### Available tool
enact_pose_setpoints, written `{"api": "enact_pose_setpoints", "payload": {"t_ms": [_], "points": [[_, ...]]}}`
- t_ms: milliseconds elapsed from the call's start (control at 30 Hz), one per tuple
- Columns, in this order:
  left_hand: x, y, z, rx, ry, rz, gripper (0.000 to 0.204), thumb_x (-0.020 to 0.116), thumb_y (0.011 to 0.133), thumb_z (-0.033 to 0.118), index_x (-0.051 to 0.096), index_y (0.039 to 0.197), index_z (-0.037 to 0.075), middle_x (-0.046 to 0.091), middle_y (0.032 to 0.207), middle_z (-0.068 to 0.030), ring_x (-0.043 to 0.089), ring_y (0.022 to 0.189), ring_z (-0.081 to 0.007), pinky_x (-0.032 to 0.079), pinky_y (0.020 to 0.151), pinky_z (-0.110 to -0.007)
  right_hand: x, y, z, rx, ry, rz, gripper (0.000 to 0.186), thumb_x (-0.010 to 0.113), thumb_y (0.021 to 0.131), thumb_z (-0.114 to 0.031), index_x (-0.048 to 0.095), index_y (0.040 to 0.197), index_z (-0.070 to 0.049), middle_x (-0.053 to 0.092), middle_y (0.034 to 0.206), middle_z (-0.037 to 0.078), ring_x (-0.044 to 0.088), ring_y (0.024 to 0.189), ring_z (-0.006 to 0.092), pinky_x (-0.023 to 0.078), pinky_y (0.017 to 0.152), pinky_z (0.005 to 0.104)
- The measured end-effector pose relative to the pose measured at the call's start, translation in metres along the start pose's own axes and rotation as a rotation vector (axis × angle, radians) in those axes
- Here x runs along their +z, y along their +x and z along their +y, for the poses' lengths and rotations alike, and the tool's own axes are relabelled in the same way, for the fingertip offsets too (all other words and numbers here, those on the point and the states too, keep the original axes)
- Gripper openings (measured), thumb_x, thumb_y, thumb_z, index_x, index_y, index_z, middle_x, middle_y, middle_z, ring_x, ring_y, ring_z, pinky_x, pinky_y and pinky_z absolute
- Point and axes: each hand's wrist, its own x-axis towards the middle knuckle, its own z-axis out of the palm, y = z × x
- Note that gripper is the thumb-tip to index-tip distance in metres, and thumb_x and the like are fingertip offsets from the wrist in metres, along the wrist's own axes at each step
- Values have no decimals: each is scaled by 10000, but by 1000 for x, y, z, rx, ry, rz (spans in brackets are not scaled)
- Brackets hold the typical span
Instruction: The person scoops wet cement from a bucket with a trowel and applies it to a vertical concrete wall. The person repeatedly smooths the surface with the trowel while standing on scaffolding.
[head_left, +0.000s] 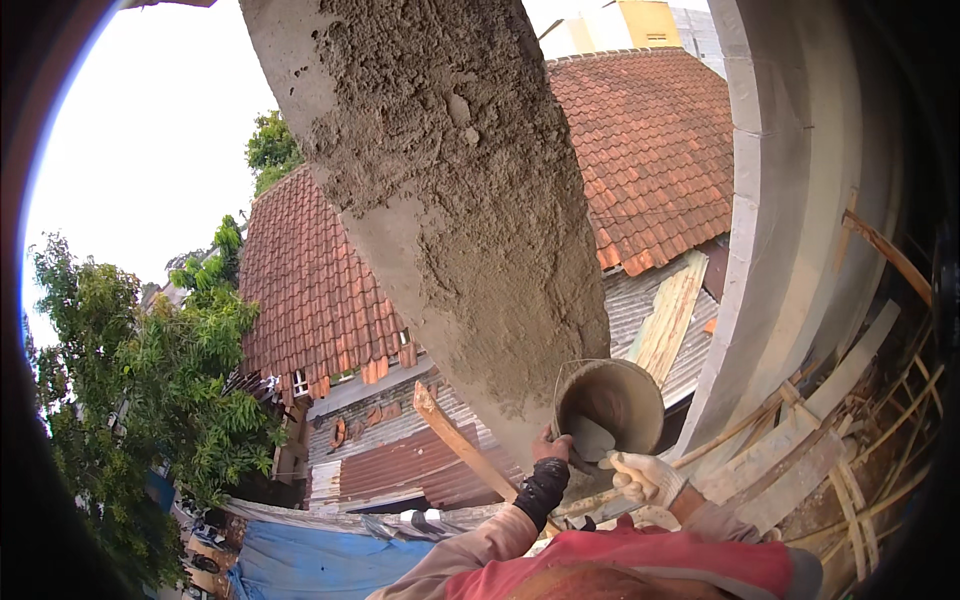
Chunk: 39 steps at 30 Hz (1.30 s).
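One wide concrete column (450,190), covered with rough wet mortar, stands just in front. Below it, the left hand (550,447) closes on the rim of a mortar bucket (612,403). The gloved right hand (640,477) grips a trowel (592,437) dipping into the bucket.

A broad concrete column (450,190) rises through the middle, its face coated with rough grey plaster. Behind it spreads a roof of orange clay tiles (320,280), and lower down lie rusty corrugated sheets (400,465). A blue tarpaulin (300,560) covers the ground below them. Leafy green trees (150,370) fill the left side under a white sky. To the right stands a smooth grey wall (790,200), with bamboo poles and wooden planks (850,450) of scaffolding stacked against it
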Motion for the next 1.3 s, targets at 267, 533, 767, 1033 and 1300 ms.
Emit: {"api": "enact_pose_setpoints", "payload": {"t_ms": [267,533,767,1033,1300], "points": [[-23,0,4,-505,-215,132,826,708,738,-42,542,1547,-19,673,836,-133,627,568,-273,543,497,-439,159,-48,-96,-752,-86,-125,587,557,1104,-377,472,1545,0,626,832,82,587,556,150,492,478,309],[-50,-49,40,-542,-264,75,662,714,746,4,599,1398,-7,693,854,-158,658,589,-297,563,503,-439,280,-55,-236,-1968,-569,899,444,685,1053,-149,531,1443,-7,704,987,66,707,776,147,600,695,278],[-61,-67,39,-552,-189,57,592,711,740,17,647,1328,10,692,911,-145,693,723,-310,601,631,-436,253,19,-269,-1700,-1354,1357,504,701,1034,-211,545,1484,-45,745,1201,204,773,963,388,642,846,429],[-52,-87,49,-572,29,149,584,762,689,129,719,1252,-20,723,794,-155,695,675,-267,567,620,-406,175,22,-110,-939,-1522,455,472,800,939,-253,607,1336,-85,763,1089,222,752,974,468,608,814,525],[-47,-89,57,-606,68,14,978,806,654,123,563,1591,-19,765,1001,-162,718,834,-260,588,727,-371,228,-60,-334,-854,-1862,539,584,782,968,-424,583,1380,-61,742,1160,235,736,1132,380,567,962,505]]}}
